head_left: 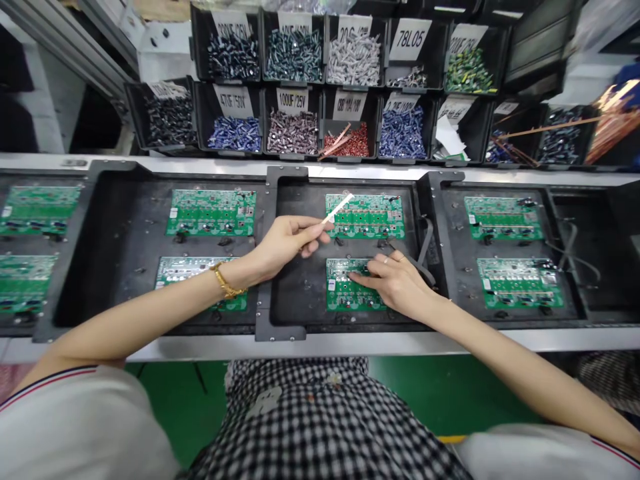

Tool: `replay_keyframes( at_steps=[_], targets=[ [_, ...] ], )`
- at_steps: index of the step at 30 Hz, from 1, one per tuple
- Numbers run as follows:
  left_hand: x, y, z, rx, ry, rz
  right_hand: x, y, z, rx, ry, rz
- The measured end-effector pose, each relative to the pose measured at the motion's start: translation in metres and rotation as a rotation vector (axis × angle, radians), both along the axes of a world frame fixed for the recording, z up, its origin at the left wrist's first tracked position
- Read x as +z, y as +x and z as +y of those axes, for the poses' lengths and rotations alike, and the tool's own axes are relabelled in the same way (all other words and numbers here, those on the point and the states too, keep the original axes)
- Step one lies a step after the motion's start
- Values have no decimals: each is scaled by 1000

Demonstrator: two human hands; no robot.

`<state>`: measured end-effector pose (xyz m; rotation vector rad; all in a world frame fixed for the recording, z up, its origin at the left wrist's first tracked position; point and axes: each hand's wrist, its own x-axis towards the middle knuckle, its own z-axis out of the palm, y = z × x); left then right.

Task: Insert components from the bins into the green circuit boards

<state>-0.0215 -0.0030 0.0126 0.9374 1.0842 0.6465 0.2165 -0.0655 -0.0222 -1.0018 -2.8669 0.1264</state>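
My left hand (295,243) is closed, with a thin pale strip (339,208) pinched between thumb and fingers. The strip slants up to the right over the upper green circuit board (367,217) in the middle tray. My right hand (400,283) rests over the lower circuit board (337,287) of the same tray. Its index finger stretches left and touches the board among small parts, while the other fingers are bent and apart from it. Nothing shows held in that hand, which covers the board's right side.
Black bins of loose components (295,57) stand in rows behind the metal rail (350,173). Side trays carry further circuit boards (505,217). A grey strap (426,243) lies along the middle tray's right wall. Copper-coloured strips (617,127) stick out at the far right.
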Motion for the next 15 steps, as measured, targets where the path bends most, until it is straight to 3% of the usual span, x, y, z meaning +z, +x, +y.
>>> replay_keyframes(
  at_steps=[4, 6, 10, 12, 13, 15],
  targets=[
    [1, 2, -4, -54, -185, -39, 9, -3, -6, -106, -99, 27],
    [1, 6, -10, -145, -276, -95, 16, -9, -3, -268, -233, 270],
    [3, 21, -20, -417, -379, -210, 31, -19, 11, -535, -634, 960],
    [5, 25, -9, -512, -290, -150, 37, -16, 16, -603, -706, 1090],
    [6, 24, 3, -509, -161, -62, 38, -13, 16, -628, -674, 1072],
    [6, 18, 42, -344, 243, 224, 39, -6, 12, -556, -553, 876]
  ],
)
